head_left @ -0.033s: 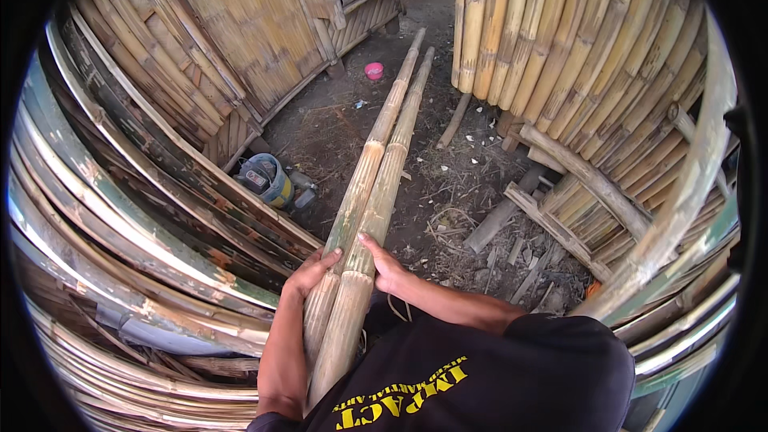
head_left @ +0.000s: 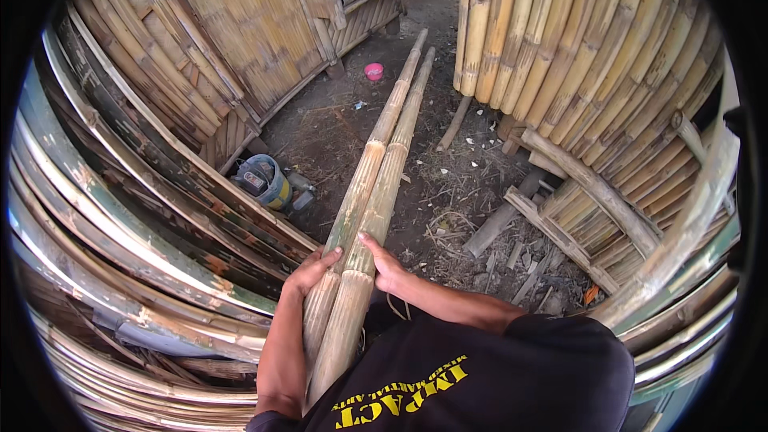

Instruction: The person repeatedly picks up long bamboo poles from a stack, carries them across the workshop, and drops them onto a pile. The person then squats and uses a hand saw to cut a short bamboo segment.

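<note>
Two bamboo poles, the left pole [head_left: 358, 192] and the right pole [head_left: 387, 176], lie side by side in front of you, running from beside your dark shirt [head_left: 512, 360] outward over the dirt ground [head_left: 320, 144]. Your left hand [head_left: 314, 272] grips the left pole from its outer side, and your right hand [head_left: 386, 264] holds the right pole, thumb on top, the undersides of both grips being hidden. Beyond are a bucket [head_left: 280, 190] and a pink bowl [head_left: 374, 72] on the ground, long bamboo strips [head_left: 144, 248] at your left, and an upright bamboo wall [head_left: 528, 32] ahead to the right.
</note>
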### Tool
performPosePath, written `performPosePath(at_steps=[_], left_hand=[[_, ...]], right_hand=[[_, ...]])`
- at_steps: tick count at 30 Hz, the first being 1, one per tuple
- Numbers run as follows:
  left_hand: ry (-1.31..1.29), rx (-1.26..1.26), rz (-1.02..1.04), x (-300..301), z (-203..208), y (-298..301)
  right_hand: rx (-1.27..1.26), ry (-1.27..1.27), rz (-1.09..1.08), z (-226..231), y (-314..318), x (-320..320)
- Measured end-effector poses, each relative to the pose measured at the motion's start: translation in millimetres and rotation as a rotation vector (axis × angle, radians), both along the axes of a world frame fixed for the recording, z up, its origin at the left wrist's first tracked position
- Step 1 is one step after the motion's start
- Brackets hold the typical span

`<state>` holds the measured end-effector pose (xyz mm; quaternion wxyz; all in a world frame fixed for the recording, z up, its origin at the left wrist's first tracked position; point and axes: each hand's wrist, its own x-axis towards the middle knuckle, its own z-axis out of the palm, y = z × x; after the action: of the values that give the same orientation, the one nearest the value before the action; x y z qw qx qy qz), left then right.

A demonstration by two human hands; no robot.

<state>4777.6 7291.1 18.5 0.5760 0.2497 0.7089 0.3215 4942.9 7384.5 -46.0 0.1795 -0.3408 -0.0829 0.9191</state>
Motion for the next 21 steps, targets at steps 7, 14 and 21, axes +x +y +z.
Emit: performPosePath(at_steps=[7, 14, 21], left_hand=[[-0.111, 0.041, 0.010, -113.3, -90.7, 185.1], [-0.120, -0.019, -0.011, -192.8, -86.5, 394.7], [0.050, 0.094, -0.139, -266.4, -97.2, 633.0]], right_hand=[[0.031, -0.111, -0.014, -25.8, 181.8, -101.1], [0.010, -0.059, -0.071, -41.8, 386.0, -182.1], [0.045, -0.015, -0.073, -67.7, 627.8, -259.2]])
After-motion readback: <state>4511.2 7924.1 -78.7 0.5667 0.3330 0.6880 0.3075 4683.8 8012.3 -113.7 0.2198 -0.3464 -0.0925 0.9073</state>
